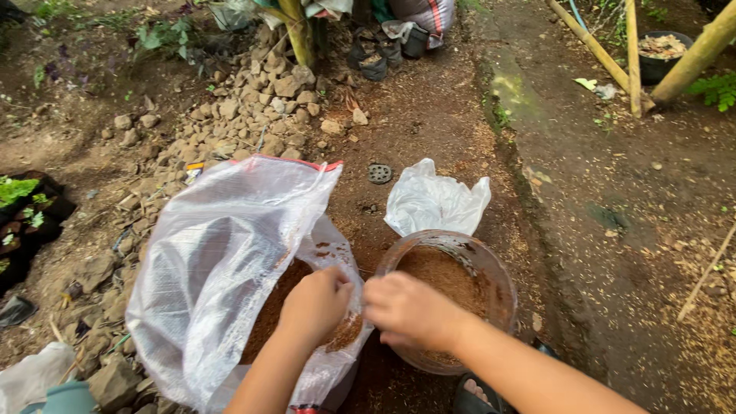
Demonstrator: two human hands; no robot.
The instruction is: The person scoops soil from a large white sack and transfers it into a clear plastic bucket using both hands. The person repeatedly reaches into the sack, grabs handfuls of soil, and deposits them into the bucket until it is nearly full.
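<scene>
Head view looks down on bare garden soil, and around your hands you have plenty of clutter. Behind the work a heap of brown stones (261, 107) runs up toward a bamboo post (297, 31). Black seedling pots (23, 215) with green leaves sit at the far left. A crumpled clear plastic bag (433, 201) lies on the ground just beyond the tub, and a small round perforated disc (379, 173) lies beside it. At the upper right, bamboo poles (633, 57) lean across a dark pot (661, 50).

Your big translucent plastic sack (222, 261) has a thin red strip along its open top edge; it lies tilted on the soil with brown, fibrous material (276, 307) showing at its mouth.

Your left hand (316, 303) is curled into a loose fist at the sack's mouth, fingers closed over the sack's lip or a pinch of the brown material; you cannot tell which. Your right hand (410, 310) rests knuckles-up on the near rim of the round transparent tub (491, 264), fingers bent downward; what they clasp is hidden. Tub and sack touch side by side, and the tub holds the same brown material.
</scene>
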